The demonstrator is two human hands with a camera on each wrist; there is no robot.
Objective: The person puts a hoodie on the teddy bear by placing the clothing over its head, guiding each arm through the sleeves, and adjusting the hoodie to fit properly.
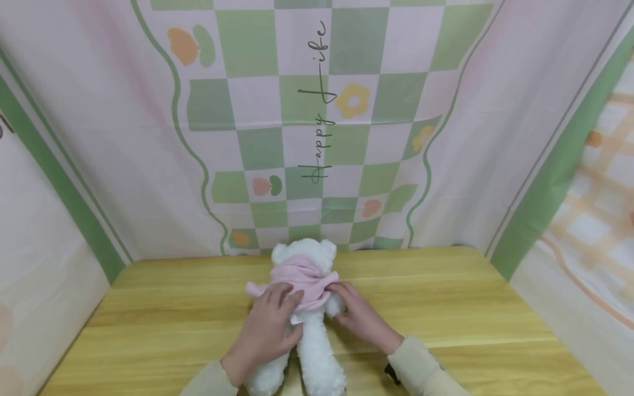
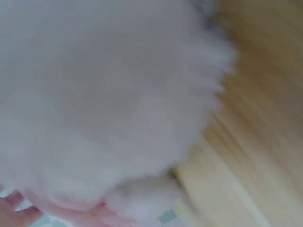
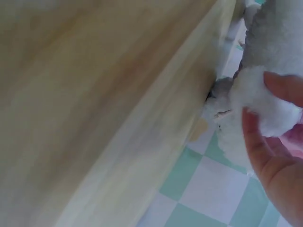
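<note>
Checkered cloth [image 1: 302, 41] backs the counter [image 1: 446, 300]; my right grip [image 1: 363, 317] holds the bear's [image 1: 319, 352] paw [image 3: 267, 106], left grip [image 1: 267, 327] I can't tell. Likely arranging the shirt [image 1: 309, 287]; next needs gentle tugging.

your head view from the near side, forward and down, your left wrist's closest, your right wrist's facing far, both wrists sharing plush bear [image 2: 104, 90] and table [image 3: 104, 109]

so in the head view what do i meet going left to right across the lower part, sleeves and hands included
Left sleeve → left hand → the white plush toy's less covered leg → right hand → right sleeve.
</note>
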